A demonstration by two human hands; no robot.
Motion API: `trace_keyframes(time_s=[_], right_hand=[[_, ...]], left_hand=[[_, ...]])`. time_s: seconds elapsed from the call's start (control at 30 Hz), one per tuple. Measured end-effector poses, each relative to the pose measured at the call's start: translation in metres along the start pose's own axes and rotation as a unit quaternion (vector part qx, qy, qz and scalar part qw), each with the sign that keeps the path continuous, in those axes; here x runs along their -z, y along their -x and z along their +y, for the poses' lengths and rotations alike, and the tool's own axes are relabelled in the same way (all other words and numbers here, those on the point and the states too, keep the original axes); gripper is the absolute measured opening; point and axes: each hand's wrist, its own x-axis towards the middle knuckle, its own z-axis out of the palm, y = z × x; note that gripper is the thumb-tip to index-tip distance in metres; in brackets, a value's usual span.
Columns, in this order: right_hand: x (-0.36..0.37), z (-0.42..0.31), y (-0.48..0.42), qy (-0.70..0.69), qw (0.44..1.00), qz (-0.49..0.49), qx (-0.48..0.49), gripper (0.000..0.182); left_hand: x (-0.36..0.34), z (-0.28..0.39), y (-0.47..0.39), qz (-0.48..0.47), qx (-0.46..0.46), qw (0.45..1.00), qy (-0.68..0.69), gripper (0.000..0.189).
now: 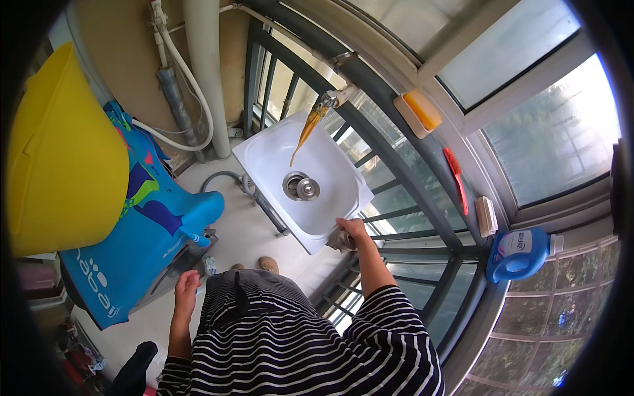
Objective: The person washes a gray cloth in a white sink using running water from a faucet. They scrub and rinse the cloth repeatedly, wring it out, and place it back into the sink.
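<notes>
My right hand is at the near right corner of a white sink, gripping a crumpled greyish cloth against the rim. The basin holds no visible water. Its metal drain strainer is partly covered by a round metal stopper set off to one side. Over the basin hangs a metal tap with a yellowish-brown strip dangling from its spout. Low on the left, my left hand hangs beside my body, fingers loosely curled, with nothing visible in it.
A yellow tub rests on a blue patterned cover at left. Along the dark railing are a soap dish with an orange block, a red brush, a pale block and a blue detergent bottle. A grey hose runs beside the sink.
</notes>
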Motion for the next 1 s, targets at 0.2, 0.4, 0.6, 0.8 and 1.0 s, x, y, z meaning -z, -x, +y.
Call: trace_keyframes(time_s=[0.2,0.4,0.6,0.8,1.0], right_hand=[[0.016,-0.018,-0.003,-0.030,0.999,0.035,0.025,0.049],[0.027,-0.012,-0.015,-0.046,0.998,0.041,0.032,0.043],[0.035,-0.003,-0.015,-0.086,0.996,-0.018,0.009,0.043],[0.049,0.015,0.012,-0.128,0.992,0.003,0.004,0.046],[0.055,0.096,0.047,-0.449,0.879,-0.137,-0.078,0.048]], left_hand=[[-0.007,0.003,-0.003,0.005,-0.023,1.000,-0.013,0.025],[-0.011,-0.004,-0.001,0.017,-0.019,1.000,-0.002,0.026],[-0.005,-0.010,0.001,0.038,-0.019,0.999,0.011,0.027],[0.010,-0.016,0.004,0.048,-0.014,0.999,-0.006,0.027],[0.019,-0.031,-0.007,0.080,-0.021,0.996,0.042,0.031]])
